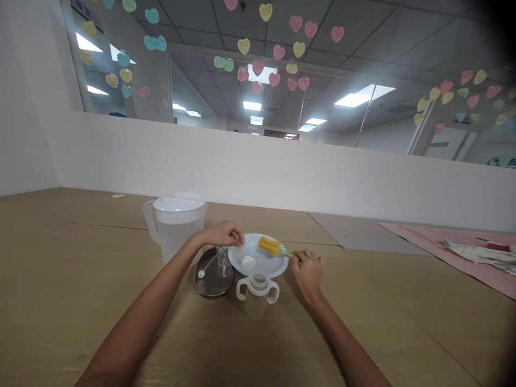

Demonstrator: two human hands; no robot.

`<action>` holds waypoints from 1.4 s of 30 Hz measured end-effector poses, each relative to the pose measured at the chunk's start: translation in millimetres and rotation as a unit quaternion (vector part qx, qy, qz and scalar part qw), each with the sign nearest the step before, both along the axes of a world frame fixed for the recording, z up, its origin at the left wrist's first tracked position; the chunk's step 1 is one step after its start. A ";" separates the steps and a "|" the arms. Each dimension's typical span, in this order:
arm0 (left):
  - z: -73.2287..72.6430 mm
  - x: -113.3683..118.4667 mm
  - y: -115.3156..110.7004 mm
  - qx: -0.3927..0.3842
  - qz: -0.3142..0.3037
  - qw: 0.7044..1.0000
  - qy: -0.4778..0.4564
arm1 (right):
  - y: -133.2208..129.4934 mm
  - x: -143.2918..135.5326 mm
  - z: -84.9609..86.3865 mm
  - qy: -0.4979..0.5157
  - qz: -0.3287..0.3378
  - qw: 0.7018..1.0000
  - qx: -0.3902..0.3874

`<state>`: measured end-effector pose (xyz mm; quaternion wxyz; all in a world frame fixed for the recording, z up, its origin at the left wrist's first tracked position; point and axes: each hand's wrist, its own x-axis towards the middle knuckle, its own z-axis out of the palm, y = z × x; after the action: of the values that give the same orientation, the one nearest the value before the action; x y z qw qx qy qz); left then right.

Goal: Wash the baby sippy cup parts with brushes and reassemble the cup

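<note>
Head view: left hand [223, 235] curled over near rim of white plate [262, 263], grip contents unclear. Right hand [308, 267] pinches green handle of yellow sponge brush [269, 245], sponge resting on plate. Two-handled bottle [257, 293] between hands on wooden surface [80, 269]; white pitcher [175, 223] behind left hand.

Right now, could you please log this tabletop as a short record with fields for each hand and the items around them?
left hand: closed at the near-left rim of the white plate
right hand: fingers at the green handle of the yellow sponge brush
sponge brush: foam head lying on the plate
plate also holds: small white cap
steel tray: holds a white spoon and a clear silicone nipple
two-handled baby bottle: upright, open, nearest the person
lidded water pitcher: behind the tray
surface: wooden table
</note>
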<state>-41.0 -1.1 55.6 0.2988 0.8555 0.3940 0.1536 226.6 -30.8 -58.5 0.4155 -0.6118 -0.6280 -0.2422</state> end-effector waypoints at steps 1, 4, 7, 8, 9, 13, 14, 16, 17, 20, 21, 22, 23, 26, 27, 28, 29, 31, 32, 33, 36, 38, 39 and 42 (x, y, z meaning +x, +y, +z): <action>0.7 -3.3 -2.4 -0.045 -0.018 0.998 0.050 | -0.1 0.1 0.0 0.002 0.000 1.000 0.000; -7.5 -7.5 -2.1 -0.125 0.009 0.977 0.174 | -0.5 1.1 0.9 0.005 0.003 1.000 0.001; -22.8 -7.6 5.8 -0.133 0.062 0.963 0.226 | -0.6 2.4 1.9 0.004 0.007 1.000 0.000; -27.2 -7.7 8.6 -0.131 0.069 0.963 0.226 | -0.6 2.5 2.0 0.004 0.009 1.000 -0.001; -30.6 -8.1 10.9 -0.131 0.074 0.963 0.223 | -0.5 2.6 2.0 0.004 0.008 1.000 -0.003; -32.7 -11.0 14.0 -0.120 0.098 0.964 0.215 | -0.7 1.4 1.4 0.000 0.005 1.000 -0.017; -31.0 -11.1 13.3 -0.108 0.107 0.964 0.217 | -0.8 1.1 1.4 -0.001 0.005 1.000 -0.020; -26.1 -9.5 9.9 -0.074 0.124 0.965 0.220 | -0.7 0.8 1.5 -0.001 0.006 1.000 -0.019; -23.2 -7.8 7.2 -0.054 0.130 0.965 0.220 | -0.6 0.9 1.6 0.000 0.007 1.000 -0.018; -13.9 0.4 -4.0 -0.007 0.128 0.968 0.215 | 0.2 1.8 1.6 -0.001 0.012 1.000 -0.015; -11.3 3.7 -8.1 0.001 0.123 0.969 0.216 | 0.6 2.1 1.4 -0.002 0.012 1.000 -0.015; -9.3 7.2 -11.8 0.008 0.120 0.968 0.219 | 1.0 2.4 1.1 -0.003 0.012 1.000 -0.014; -8.2 10.9 -14.8 0.020 0.118 0.968 0.221 | 1.3 2.4 0.8 -0.003 0.012 1.000 -0.012; -13.2 24.5 -17.4 0.099 0.132 0.965 0.203 | 1.5 1.6 0.0 -0.004 0.014 1.000 -0.004; -18.4 29.9 -16.1 0.125 0.135 0.964 0.191 | 1.3 1.1 0.0 -0.006 0.016 1.000 -0.003; -25.2 35.5 -13.8 0.144 0.134 0.964 0.181 | 0.8 0.6 0.3 -0.009 0.018 1.000 -0.003; -33.2 41.0 -10.7 0.152 0.129 0.964 0.174 | 0.3 0.2 0.7 -0.011 0.021 1.000 -0.003; -50.6 50.7 -3.1 0.145 0.107 0.969 0.169 | -1.0 -0.1 2.0 -0.012 0.027 1.000 -0.001; -58.5 54.3 0.8 0.137 0.095 0.972 0.165 | -1.7 0.1 2.7 -0.011 0.030 0.999 0.002; -64.8 56.8 4.5 0.130 0.083 0.975 0.159 | -2.3 0.3 3.3 -0.010 0.033 0.999 0.005; -69.6 56.6 11.3 0.116 0.056 0.983 0.130 | -3.5 1.2 4.1 -0.002 0.039 0.999 0.021; -60.3 51.0 10.9 0.116 0.048 0.987 0.101 | -3.9 1.1 4.1 0.003 0.044 0.998 0.036; -52.5 47.3 9.2 0.118 0.046 0.988 0.086 | -4.2 0.9 4.0 0.003 0.048 0.998 0.044; -22.9 35.2 -1.3 0.106 0.045 0.993 0.005 | -5.3 -0.3 4.2 -0.003 0.052 0.997 0.060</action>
<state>-5.7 -2.4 32.6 0.1971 0.8646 0.4149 0.2036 226.3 -36.1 -54.3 0.4610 -0.5519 -0.6446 -0.2596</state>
